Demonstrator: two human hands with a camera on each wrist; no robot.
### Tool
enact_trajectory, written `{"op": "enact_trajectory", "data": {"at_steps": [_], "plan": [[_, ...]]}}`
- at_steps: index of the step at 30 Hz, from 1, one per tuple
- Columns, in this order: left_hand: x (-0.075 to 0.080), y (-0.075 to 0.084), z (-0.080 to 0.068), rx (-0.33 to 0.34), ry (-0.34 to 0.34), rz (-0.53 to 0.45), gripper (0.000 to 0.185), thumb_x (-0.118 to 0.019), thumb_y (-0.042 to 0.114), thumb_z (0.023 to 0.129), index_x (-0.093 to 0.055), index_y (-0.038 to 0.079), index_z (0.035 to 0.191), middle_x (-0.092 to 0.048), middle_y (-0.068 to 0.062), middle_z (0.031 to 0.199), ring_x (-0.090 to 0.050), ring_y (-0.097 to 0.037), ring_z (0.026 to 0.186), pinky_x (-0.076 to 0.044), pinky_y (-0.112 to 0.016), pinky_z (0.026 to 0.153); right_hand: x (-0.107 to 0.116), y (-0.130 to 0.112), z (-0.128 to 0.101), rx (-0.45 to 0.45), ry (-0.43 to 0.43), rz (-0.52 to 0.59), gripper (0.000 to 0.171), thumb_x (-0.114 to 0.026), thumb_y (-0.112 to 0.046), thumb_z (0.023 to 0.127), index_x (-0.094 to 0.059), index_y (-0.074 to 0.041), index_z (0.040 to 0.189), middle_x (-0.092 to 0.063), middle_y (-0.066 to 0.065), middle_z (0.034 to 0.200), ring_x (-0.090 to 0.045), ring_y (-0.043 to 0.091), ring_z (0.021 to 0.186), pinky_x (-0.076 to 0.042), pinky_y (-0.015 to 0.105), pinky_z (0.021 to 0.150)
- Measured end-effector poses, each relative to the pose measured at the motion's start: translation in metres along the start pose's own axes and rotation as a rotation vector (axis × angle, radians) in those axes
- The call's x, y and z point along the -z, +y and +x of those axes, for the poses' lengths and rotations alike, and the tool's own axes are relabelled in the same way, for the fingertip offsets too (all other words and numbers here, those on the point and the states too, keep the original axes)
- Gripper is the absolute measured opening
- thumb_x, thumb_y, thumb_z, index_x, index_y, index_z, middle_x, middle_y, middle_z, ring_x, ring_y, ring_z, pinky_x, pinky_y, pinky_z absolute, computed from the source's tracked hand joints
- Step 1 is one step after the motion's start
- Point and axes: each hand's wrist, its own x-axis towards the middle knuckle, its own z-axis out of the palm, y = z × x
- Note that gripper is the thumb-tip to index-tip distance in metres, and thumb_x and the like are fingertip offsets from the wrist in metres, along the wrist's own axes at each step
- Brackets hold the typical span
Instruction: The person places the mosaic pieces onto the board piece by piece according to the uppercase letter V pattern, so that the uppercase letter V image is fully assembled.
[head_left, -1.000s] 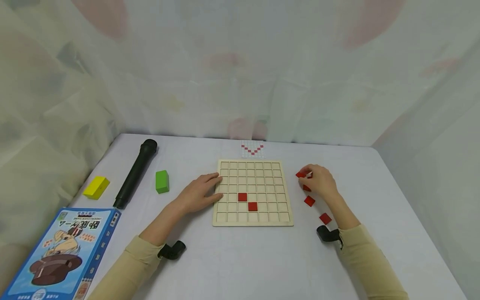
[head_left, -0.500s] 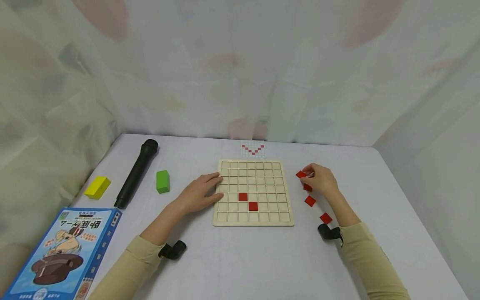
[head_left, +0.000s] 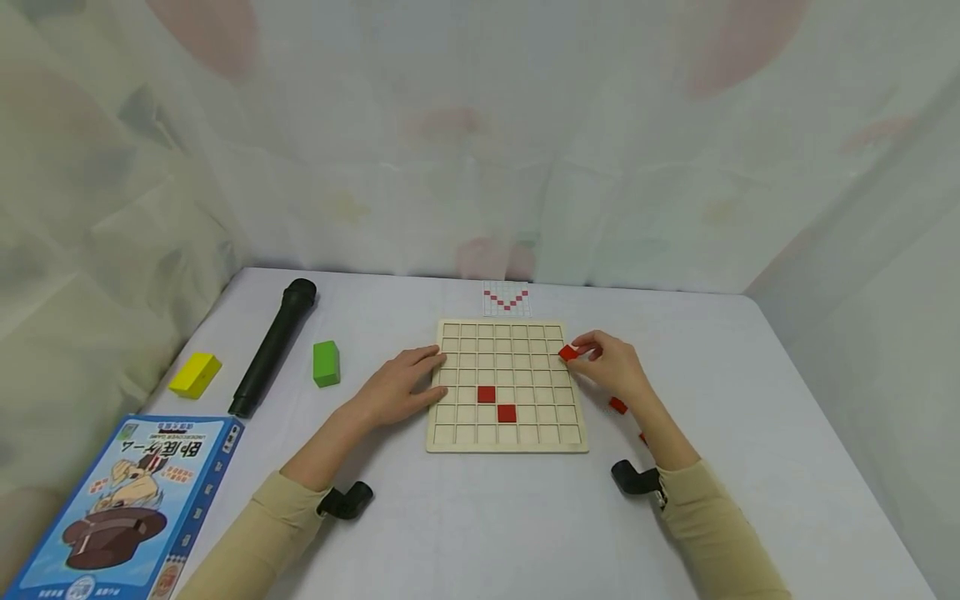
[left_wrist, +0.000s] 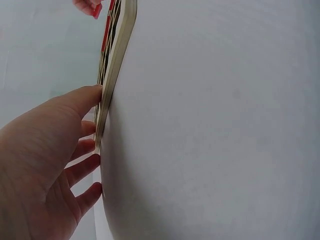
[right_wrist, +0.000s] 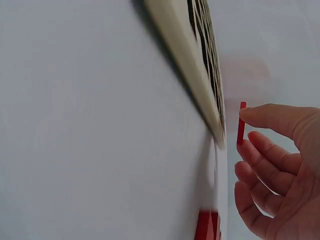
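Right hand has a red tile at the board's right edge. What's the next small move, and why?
Probably carry the red tile a little further left and lower it into an empty cell. The right hand pinches it just over the right edge of the board, not yet seated. The left hand rests on the left edge, and two tiles already sit in cells.

White table [head_left: 480, 517], board [head_left: 507, 442], blocks

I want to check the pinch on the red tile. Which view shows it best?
The right wrist view: the red tile shows edge-on between thumb and fingertips of the right hand. The head view shows it small; the left wrist view catches only a sliver.
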Motion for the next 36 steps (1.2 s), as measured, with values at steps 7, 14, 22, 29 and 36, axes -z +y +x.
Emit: {"op": "enact_trajectory", "data": {"at_steps": [7,14,22,29,36], "plan": [[-0.001,-0.001,0.002,-0.012,0.004,0.001,0.061,-0.062,0.038,0.096,-0.048,0.004,0.144,-0.041,-0.016,0.15,-0.038,-0.035,0.136,-0.033,-0.052,0.108,-0.026,-0.028,0.0,0.03,-0.08,0.049,0.029,-0.076,-0.02,0.084,-0.067,-0.01,0.11,-0.067,0.004,0.095,-0.055,0.021,0.089,-0.045,0.031,0.07],[-0.002,-0.001,0.002,-0.029,0.015,0.009,0.06,-0.063,0.036,0.096,-0.048,0.002,0.143,-0.041,-0.017,0.149,-0.04,-0.036,0.135,-0.035,-0.054,0.107,-0.051,-0.048,0.0,0.096,-0.155,0.085,0.025,-0.076,-0.015,0.085,-0.066,-0.008,0.107,-0.066,0.001,0.092,-0.06,0.017,0.088,-0.051,0.032,0.076],[-0.004,-0.002,0.003,-0.018,0.006,0.002,0.061,-0.063,0.038,0.095,-0.048,0.004,0.144,-0.04,-0.015,0.15,-0.039,-0.034,0.136,-0.034,-0.053,0.108,-0.076,-0.071,0.003,0.21,-0.173,0.135,0.024,-0.077,-0.01,0.084,-0.068,-0.006,0.106,-0.069,0.003,0.095,-0.062,0.013,0.087,-0.053,0.03,0.079],[-0.006,-0.003,0.003,-0.013,0.003,-0.005,0.061,-0.063,0.039,0.095,-0.048,0.006,0.144,-0.04,-0.014,0.15,-0.039,-0.033,0.136,-0.034,-0.052,0.108,-0.089,-0.079,0.008,0.237,-0.187,0.134,0.02,-0.074,-0.006,0.085,-0.069,-0.008,0.104,-0.069,0.002,0.097,-0.064,0.015,0.09,-0.054,0.028,0.08],[-0.006,-0.004,0.004,-0.022,0.015,0.0,0.061,-0.063,0.039,0.095,-0.048,0.005,0.144,-0.041,-0.014,0.15,-0.038,-0.033,0.136,-0.034,-0.052,0.108,-0.093,-0.084,0.009,0.237,-0.213,0.138,0.018,-0.071,-0.005,0.087,-0.07,-0.008,0.105,-0.069,0.002,0.1,-0.065,0.016,0.093,-0.054,0.03,0.083]]}}
